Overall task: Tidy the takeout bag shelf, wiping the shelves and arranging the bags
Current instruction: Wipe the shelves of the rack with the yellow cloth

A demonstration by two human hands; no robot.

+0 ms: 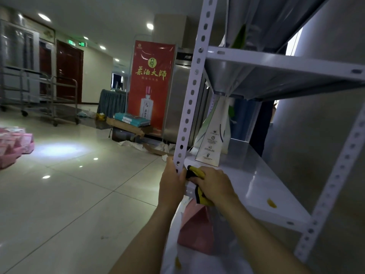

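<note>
My right hand [212,183] is curled round a yellow and black cloth [198,181], pressing it against the front corner of the middle shelf [256,186], right where the board meets the post [192,91]. The cloth bunches out between my fingers above and hangs below my palm over the shelf edge. My left hand [171,183] grips that same white slotted post from the outer side, fingers wrapped round it just beside the cloth.

Farther back on this shelf a white paper bag [212,135] stands upright, near the post, apart from my hands. A small yellow mark [271,203] sits on the shelf towards the right front. Under the shelf, below my right wrist, a pink bag [197,230] shows. The upper shelf [276,66] carries grey bags I cannot make out clearly.

Out on the tiled floor [79,184] to the left lie pink packets [13,145]; beyond stand a red banner [151,84] and a metal trolley [49,99].
</note>
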